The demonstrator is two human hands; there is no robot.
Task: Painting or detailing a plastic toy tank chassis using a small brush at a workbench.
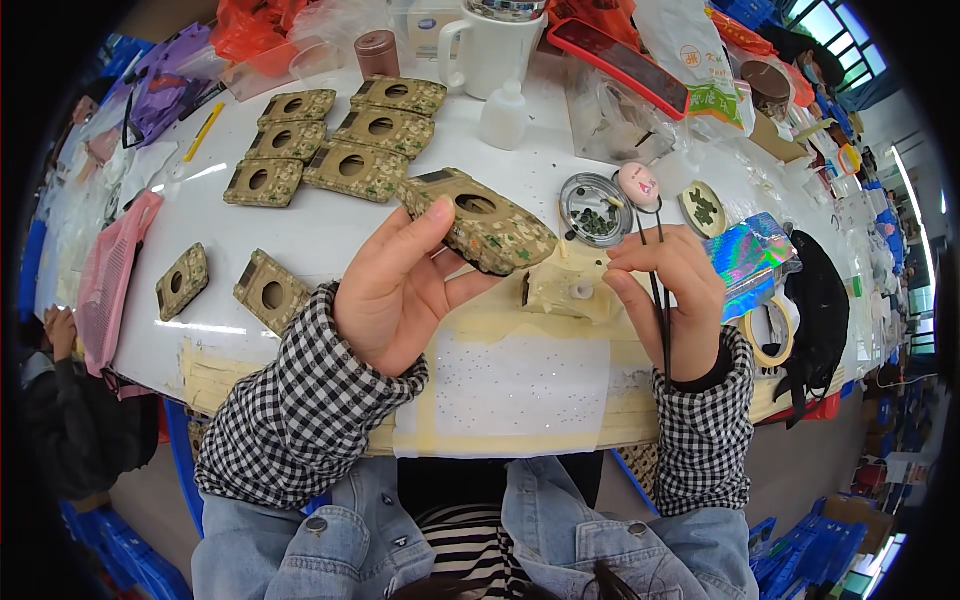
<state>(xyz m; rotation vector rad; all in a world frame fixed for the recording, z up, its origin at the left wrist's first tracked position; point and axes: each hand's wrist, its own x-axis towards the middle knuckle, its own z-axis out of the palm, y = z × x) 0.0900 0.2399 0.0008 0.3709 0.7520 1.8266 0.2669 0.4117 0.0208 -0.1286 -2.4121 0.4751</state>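
Observation:
My left hand (385, 295) grips a camouflage-painted toy tank hull (510, 238) by its sides, tilted in the air above the table, its round opening facing up. In my right hand (685, 290) a pair of dark tweezers (661, 310) lies between the fingers; thumb and forefinger are close together, and whether they pinch something small I cannot tell. Between my hands stands a tape-covered block (545, 296) with a small white nozzle-like piece. Beyond my right hand, a round clear dish (597, 228) holds several small dark green parts.
More camouflage hulls (345, 165) stand in rows at the back left; two others (182, 280) lie nearer. A white squeeze bottle (504, 118), white mug (492, 55) and red-edged phone (620, 68) are behind. Right: a tape roll (790, 340), holographic pouch (745, 262). A taped white sheet (520, 390) lies in front.

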